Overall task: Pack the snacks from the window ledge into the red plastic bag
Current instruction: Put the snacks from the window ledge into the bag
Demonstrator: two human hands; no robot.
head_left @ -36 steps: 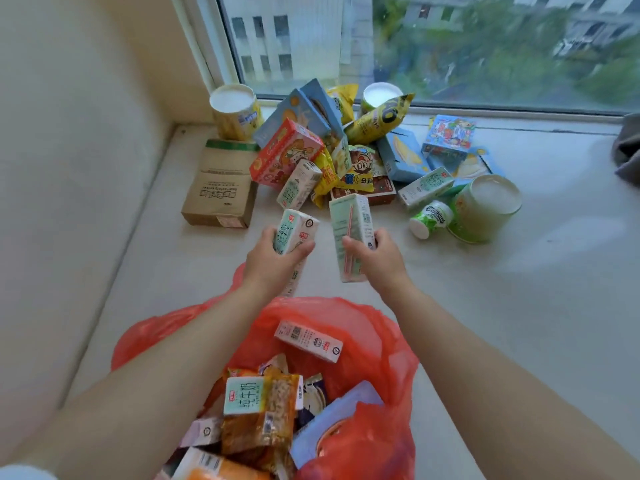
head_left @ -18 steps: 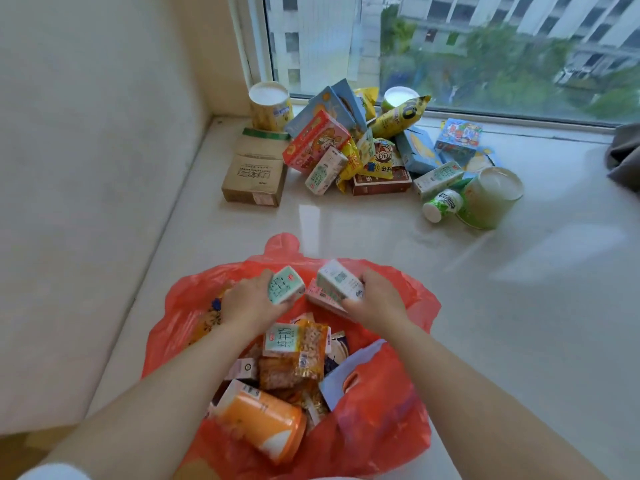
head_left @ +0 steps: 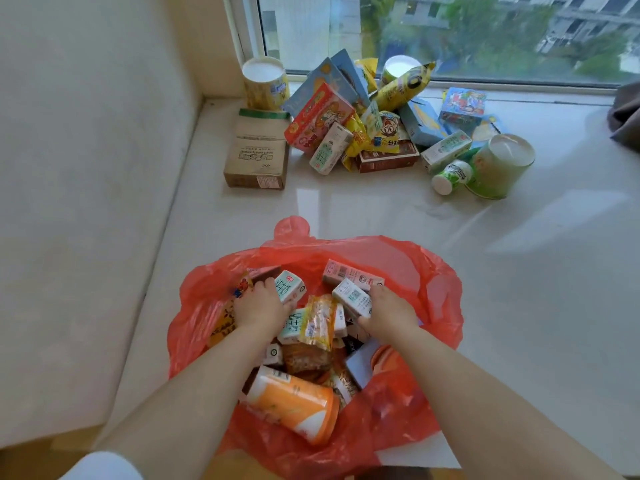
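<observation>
Two small milk cartons are held inside the mouth of the red plastic bag (head_left: 426,282), one (head_left: 289,286) gripped by the left hand (head_left: 259,308), the other (head_left: 353,297) by the right hand (head_left: 389,311). Each is best laid flat on the packed snacks before being let go, so nothing slides out; many snacks (head_left: 374,123) are left on the window ledge (head_left: 519,271).

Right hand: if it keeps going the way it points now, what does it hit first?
The right hand, holding a small white carton, points forward and down into the red plastic bag. Likely first contact is the pink-and-white carton lying just beyond it, though depth is unclear.
</observation>
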